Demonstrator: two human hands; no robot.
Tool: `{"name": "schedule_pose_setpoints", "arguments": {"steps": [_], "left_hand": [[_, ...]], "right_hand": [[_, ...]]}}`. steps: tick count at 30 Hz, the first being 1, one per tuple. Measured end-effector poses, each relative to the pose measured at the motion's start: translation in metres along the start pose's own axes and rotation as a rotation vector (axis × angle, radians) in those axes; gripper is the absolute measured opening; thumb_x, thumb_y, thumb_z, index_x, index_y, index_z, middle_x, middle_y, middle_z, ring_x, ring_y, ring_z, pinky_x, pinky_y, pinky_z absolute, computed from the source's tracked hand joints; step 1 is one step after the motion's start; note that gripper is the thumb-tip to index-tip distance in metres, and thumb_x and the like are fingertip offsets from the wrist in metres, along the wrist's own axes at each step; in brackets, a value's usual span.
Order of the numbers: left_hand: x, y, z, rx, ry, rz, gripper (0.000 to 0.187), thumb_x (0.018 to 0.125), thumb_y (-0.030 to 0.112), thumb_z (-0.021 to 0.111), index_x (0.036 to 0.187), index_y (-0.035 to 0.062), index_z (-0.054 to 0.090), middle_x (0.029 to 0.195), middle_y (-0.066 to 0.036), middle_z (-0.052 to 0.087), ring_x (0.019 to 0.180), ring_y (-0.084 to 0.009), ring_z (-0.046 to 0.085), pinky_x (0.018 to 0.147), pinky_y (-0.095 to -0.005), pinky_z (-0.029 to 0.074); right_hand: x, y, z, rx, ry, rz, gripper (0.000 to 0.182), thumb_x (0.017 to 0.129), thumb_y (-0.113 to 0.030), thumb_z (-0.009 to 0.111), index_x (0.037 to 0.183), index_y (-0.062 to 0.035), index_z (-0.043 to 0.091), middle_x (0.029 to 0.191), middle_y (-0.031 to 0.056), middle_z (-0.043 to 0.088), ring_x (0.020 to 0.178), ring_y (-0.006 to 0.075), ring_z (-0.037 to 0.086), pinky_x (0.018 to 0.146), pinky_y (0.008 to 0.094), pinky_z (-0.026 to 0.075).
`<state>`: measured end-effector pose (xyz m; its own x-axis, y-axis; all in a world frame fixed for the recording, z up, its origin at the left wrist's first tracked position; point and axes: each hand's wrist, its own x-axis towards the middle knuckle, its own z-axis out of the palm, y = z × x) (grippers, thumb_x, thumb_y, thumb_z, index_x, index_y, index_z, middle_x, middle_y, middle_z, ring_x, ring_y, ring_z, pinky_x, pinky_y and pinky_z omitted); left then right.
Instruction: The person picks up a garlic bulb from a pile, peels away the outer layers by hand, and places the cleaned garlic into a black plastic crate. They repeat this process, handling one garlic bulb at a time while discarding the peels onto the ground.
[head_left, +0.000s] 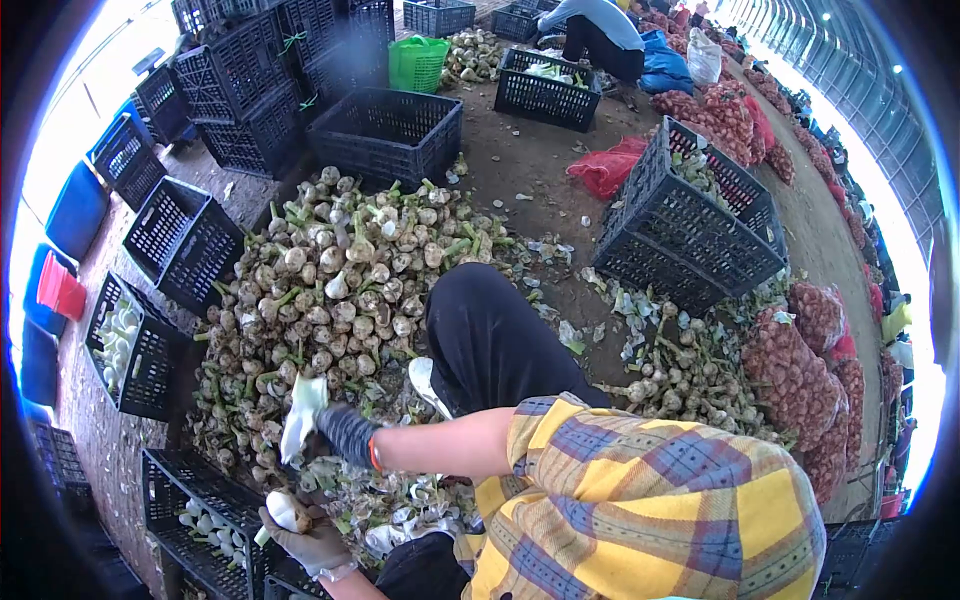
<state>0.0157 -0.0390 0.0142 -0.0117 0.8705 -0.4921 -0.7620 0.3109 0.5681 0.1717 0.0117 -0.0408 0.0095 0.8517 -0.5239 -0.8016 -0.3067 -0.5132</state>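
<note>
My left hand (316, 546), in a thin grey glove, is closed around a garlic bulb (288, 512) with white, partly stripped skin. My right hand (343, 437), in a dark striped glove, is just above it and apart from it. At its fingertips is a pale whitish-green strip (303, 418) that looks like garlic skin; the fingers are mostly hidden. Beyond both hands spreads a large heap of untrimmed garlic (330, 270) with roots and short green stems. Beside my left hand stands a black crate (165, 480) with white peeled bulbs in it.
Another black crate (150, 395) holds white bulbs at the left. Stacked crates (235, 85), a green basket (418, 65) and a red bucket (60, 290) stand further off. To the right are a tall crate (650, 225) and red net sacks (790, 375). Another person (600, 35) bends at the back.
</note>
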Motion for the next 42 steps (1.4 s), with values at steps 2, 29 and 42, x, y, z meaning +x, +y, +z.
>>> {"name": "schedule_pose_setpoints", "arguments": {"steps": [2, 29, 42], "left_hand": [[0.002, 0.004, -0.003, 0.057, 0.093, 0.081, 0.038, 0.085, 0.041, 0.054, 0.096, 0.0054, 0.057, 0.080, -0.007, 0.062, 0.066, -0.0173, 0.061, 0.046, -0.0215, 0.049], [0.009, -0.013, -0.021, 0.801, -0.136, 0.393, 0.047, 0.088, 0.044, 0.052, 0.103, 0.0010, 0.060, 0.097, -0.004, 0.060, 0.086, -0.0099, 0.053, 0.077, -0.0245, 0.043], [0.014, -0.019, -0.027, 0.901, -0.138, 0.412, 0.051, 0.088, 0.047, 0.051, 0.108, 0.0007, 0.056, 0.101, -0.007, 0.059, 0.089, -0.0118, 0.054, 0.077, -0.0261, 0.044]], "right_hand": [[0.031, 0.012, -0.026, -0.314, 0.015, -0.170, 0.020, 0.084, -0.016, 0.047, 0.088, -0.0013, 0.059, 0.073, 0.0105, 0.063, 0.061, 0.0224, 0.061, 0.056, 0.0323, 0.051], [-0.036, -0.015, 0.013, -0.699, -0.536, 0.461, 0.038, 0.081, -0.031, 0.064, 0.098, 0.0022, 0.057, 0.084, 0.0133, 0.061, 0.067, 0.0189, 0.061, 0.056, 0.0317, 0.054], [-0.041, -0.018, 0.007, -1.027, -0.508, 0.094, 0.023, 0.079, -0.016, 0.057, 0.088, 0.0039, 0.064, 0.074, 0.0125, 0.065, 0.068, 0.0204, 0.063, 0.064, 0.0327, 0.050]]}}
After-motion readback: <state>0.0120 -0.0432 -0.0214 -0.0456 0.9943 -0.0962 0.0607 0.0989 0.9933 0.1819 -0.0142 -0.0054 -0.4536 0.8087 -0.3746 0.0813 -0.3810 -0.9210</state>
